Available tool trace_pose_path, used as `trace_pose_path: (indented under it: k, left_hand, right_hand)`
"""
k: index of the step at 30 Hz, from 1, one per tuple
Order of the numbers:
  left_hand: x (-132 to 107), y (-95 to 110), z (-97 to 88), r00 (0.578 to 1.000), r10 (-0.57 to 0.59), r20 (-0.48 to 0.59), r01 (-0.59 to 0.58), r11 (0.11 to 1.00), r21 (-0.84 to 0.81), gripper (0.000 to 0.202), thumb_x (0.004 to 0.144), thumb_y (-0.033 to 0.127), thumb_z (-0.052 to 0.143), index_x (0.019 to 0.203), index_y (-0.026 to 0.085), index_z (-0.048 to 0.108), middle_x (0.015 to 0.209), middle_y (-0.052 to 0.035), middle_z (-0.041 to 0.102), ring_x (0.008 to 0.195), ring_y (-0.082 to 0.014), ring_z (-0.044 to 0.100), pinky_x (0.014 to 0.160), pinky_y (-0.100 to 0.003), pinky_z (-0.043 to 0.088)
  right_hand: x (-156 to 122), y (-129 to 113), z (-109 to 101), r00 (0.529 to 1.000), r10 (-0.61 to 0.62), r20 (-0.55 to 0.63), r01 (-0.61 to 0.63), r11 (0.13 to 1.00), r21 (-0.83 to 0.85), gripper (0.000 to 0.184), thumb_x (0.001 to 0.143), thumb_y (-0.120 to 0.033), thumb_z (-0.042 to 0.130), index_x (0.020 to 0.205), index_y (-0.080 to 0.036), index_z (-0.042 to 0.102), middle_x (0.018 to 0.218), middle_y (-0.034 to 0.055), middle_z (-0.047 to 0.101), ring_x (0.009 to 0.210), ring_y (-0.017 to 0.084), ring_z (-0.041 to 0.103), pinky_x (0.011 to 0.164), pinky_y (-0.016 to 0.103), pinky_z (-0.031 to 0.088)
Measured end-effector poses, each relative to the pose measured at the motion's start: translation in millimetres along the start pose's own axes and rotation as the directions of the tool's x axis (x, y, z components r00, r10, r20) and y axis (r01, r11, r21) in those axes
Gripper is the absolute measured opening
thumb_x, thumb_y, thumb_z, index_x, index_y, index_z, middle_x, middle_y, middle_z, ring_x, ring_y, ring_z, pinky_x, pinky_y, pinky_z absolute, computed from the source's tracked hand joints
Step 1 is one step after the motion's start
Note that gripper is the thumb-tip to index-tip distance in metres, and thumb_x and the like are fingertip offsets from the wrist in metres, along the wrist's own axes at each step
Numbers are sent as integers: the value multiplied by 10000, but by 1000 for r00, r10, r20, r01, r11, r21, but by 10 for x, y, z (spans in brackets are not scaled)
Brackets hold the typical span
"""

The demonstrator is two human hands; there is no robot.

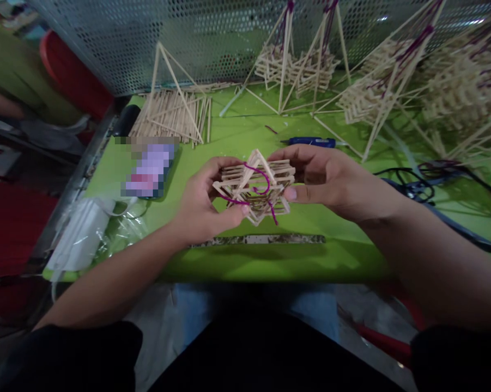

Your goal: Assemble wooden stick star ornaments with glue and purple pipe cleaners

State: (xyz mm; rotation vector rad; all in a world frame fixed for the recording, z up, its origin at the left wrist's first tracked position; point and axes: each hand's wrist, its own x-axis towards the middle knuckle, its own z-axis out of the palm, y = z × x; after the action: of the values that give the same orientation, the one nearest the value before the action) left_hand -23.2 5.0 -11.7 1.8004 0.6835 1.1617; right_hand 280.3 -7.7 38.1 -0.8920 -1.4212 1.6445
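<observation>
A small lattice of stacked wooden sticks [284, 170] is held up between both hands, over the front part of the green table. Purple cords hang loose from its corners and curl across its open middle. My left hand [208, 204] grips the left side, its thumb along the near edge and fingers behind. On the right side, my right hand [331, 182] pinches the lattice, thumb in front and fingers at the back. Below it a narrow speckled strip [265, 239] lies along the table's front. A blue-handled screwdriver [313, 142] rests just beyond my right hand.
Loose sticks [171, 117] are piled at the back left, near a phone [149, 169] with a blurred screen. A white power strip [79, 234] lies at the left edge. Several stick frames with purple cords [368, 92] stand at the back right, before a perforated metal panel [212, 43].
</observation>
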Motion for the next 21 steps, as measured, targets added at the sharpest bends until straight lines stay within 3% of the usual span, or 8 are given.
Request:
trace_pose_path:
  k: [3,8,12,17,21]
  left_hand:
    - [-8,20,13,999,-39,-15,39,999,33,788,784,456,1093,1468,258,756,1217,-86,899,943,-261,866,741,-364,707]
    - [-31,1,20,999,26,-33,-25,999,35,802,779,417,1079,1494,258,752,1191,-80,890,908,-248,841,715,-354,671]
    - [-43,-9,-1,999,-40,-25,42,995,95,841,790,498,1087,1514,253,736,1222,-85,877,947,-261,841,754,-376,690]
    - [-59,-3,-4,1000,27,4,-27,999,42,844,818,481,1089,1545,267,719,1230,-83,876,948,-258,849,744,-371,690]
    - [-66,18,15,1000,-14,-7,14,997,82,855,786,466,1086,1532,257,725,1226,-90,876,963,-268,854,760,-375,700]
  right_hand:
    - [-16,-24,43,999,-33,-15,32,999,-20,619,772,-320,1221,1306,-293,908,1270,56,937,1119,263,879,1042,449,775]
    - [-35,-53,116,996,-76,-47,71,992,-105,555,841,-416,1186,1303,-295,904,1268,67,937,1135,293,875,1059,509,773]
    - [-38,-21,155,990,-117,-80,103,982,-158,601,805,-491,1201,1288,-300,900,1246,64,927,1130,302,852,1083,515,749]
    - [-68,65,223,950,-268,-159,210,927,-310,656,771,-642,1197,1252,-317,890,1197,62,884,1077,313,783,1059,521,686]
    - [-103,158,252,933,-313,-175,234,901,-365,711,796,-736,1152,1294,-316,868,1179,73,848,1056,324,752,1009,525,665]
